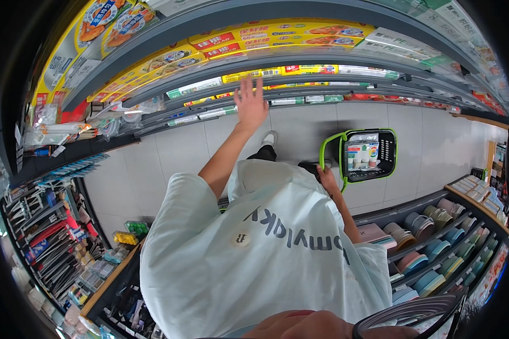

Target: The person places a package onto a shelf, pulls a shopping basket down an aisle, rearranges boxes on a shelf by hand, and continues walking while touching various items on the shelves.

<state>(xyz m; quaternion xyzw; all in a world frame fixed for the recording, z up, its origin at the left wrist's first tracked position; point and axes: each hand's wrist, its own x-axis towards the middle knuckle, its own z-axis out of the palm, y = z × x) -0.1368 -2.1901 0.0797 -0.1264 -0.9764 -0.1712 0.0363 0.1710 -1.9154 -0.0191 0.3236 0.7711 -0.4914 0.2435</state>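
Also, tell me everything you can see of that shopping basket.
The shopping basket has a black, plastic-looking body, slotted along at least one wall, with a bright green rim. Its matching green handle leans out to one side, gripped by the right hand. The open top faces up toward the camera over the grey tiled floor; whether the base rests there is unclear. Inside, nearer the handle, is a clear-looking pack with white and coloured areas.

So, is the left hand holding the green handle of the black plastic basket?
No, the left hand is spread open and away from the basket, while the right hand is closed around the green handle.
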